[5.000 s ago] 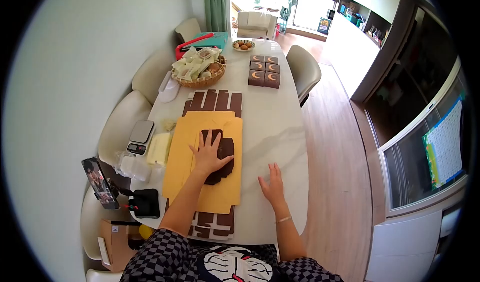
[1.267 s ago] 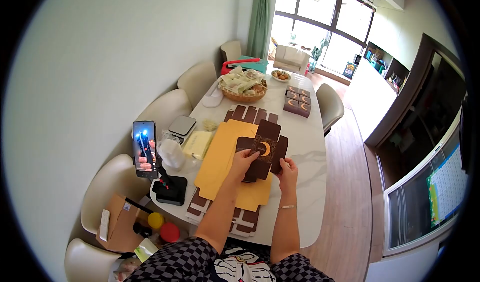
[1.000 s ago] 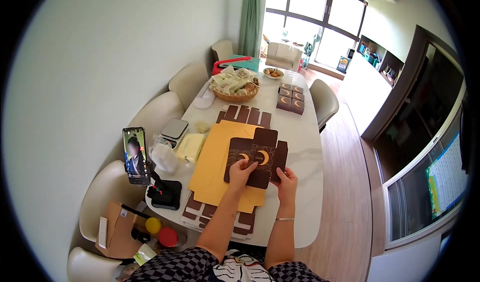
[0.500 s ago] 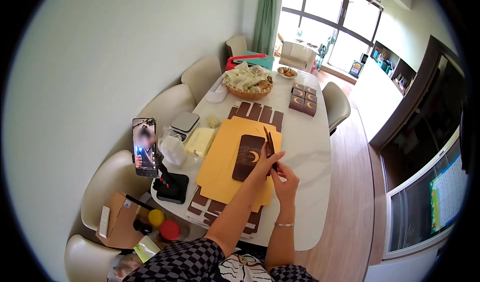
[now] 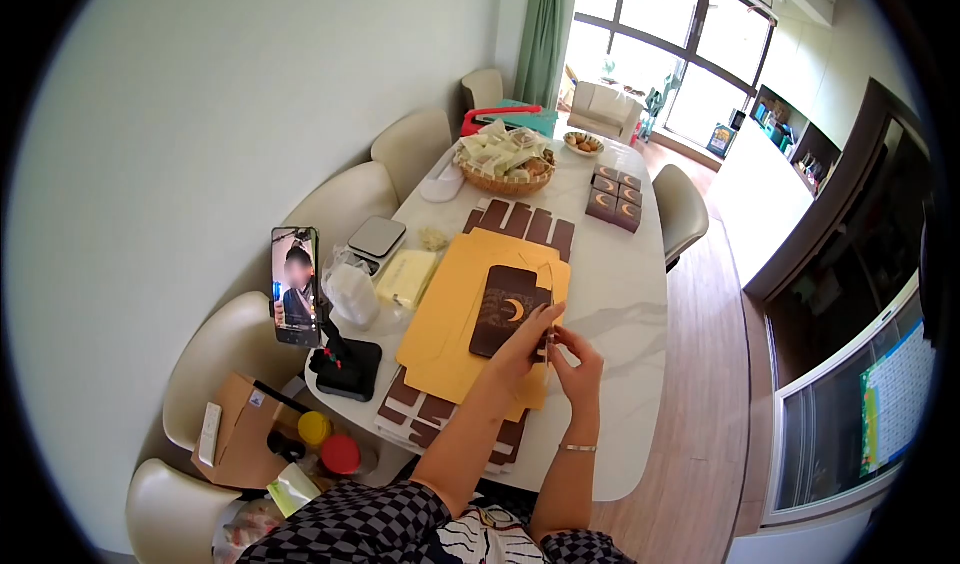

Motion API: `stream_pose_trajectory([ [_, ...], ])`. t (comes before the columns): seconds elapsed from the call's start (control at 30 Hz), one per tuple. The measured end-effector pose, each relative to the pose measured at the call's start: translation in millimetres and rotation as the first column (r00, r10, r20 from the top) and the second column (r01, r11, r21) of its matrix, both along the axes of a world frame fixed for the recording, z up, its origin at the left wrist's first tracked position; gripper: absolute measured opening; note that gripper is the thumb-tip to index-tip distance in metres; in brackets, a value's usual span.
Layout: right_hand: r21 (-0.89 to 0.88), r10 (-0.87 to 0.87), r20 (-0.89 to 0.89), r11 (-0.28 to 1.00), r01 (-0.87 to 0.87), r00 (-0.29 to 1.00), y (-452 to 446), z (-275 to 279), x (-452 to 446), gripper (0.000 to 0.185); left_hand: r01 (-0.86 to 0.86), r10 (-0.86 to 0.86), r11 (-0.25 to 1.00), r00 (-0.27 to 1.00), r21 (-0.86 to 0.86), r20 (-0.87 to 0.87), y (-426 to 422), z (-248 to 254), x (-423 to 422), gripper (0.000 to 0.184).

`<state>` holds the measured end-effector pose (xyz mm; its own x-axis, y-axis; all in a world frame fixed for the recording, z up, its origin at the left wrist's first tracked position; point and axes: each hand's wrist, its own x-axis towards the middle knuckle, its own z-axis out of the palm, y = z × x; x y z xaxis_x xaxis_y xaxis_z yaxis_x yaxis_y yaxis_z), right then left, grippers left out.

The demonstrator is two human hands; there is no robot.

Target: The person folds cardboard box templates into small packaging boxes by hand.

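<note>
A dark brown cardboard box [image 5: 499, 309] printed with an orange crescent moon lies on a stack of flat golden-yellow card sheets [image 5: 437, 314]. My left hand [image 5: 530, 340] is closed over the box's right side, its fingers along the edge. Close beside it, my right hand [image 5: 577, 360] pinches the near right corner of the same box, thumb and fingers together. Flat brown card blanks [image 5: 520, 226] show beyond the yellow sheets, and more stick out at their near end. The box's right face is partly hidden by my fingers.
Finished-looking moon boxes [image 5: 614, 199] stand grouped at the far right. A basket of wrapped packets [image 5: 507, 164] and a bowl [image 5: 583, 144] sit farther back. Left are a scale [image 5: 377, 236], a plastic bag [image 5: 350, 292] and a phone [image 5: 296, 286] on a stand [image 5: 346, 370].
The raised brown flaps at the box's right side have come down between my hands. Both hands stay at that edge, and the view has shifted slightly.
</note>
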<state>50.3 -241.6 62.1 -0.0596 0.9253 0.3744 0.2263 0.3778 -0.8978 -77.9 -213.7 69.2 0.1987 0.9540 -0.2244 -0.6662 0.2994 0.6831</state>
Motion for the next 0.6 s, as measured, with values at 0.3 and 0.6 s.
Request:
stream_pose_trajectory([
  [0.3, 0.122, 0.042, 0.008, 0.992, -0.043, 0.999, -3.6, -3.4, -3.3, 0.032, -0.084, 0.084, 0.996, 0.996, 0.001, -0.021, -3.9, -3.5, 3.9, 0.042],
  [0.6, 0.190, -0.107, 0.166, 0.979, 0.074, 0.980, -11.2, 11.4, -5.2, 0.029, -0.057, 0.056, 0.998, 0.998, -0.004, -0.039, -13.1, 8.7, 8.9, 0.048],
])
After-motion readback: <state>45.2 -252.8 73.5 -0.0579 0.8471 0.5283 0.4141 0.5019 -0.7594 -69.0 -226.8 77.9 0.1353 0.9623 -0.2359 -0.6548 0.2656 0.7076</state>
